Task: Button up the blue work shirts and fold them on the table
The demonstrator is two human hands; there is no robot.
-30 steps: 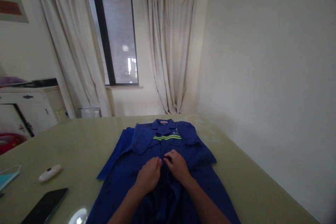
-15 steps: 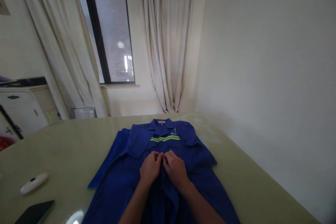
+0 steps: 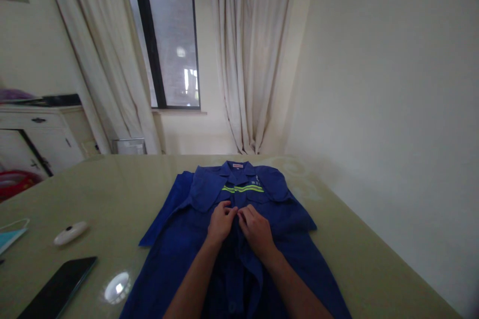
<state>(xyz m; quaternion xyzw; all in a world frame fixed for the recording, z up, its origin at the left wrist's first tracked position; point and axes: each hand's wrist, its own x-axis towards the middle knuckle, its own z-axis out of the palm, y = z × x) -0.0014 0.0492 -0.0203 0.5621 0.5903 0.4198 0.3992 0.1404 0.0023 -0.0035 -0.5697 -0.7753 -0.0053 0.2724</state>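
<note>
A blue work shirt (image 3: 194,239) with yellow-green reflective stripes lies flat on the pale green table (image 3: 123,194), collar away from me. My left hand (image 3: 221,222) and my right hand (image 3: 256,232) meet at the middle of the shirt's chest, just below the stripes. Both have their fingers curled and pinched on the shirt's front opening. What exactly the fingertips grip there is too small to see.
A black phone (image 3: 58,289), a small white oval device (image 3: 70,233) and a blue face mask (image 3: 9,237) lie at the table's left. A wall runs close along the right. Beyond the table are curtains (image 3: 250,55), a window and a white cabinet (image 3: 41,134).
Both hands have slid up the shirt's front a little toward the collar, still pinched together on the opening. The head camera has swung left and right.
</note>
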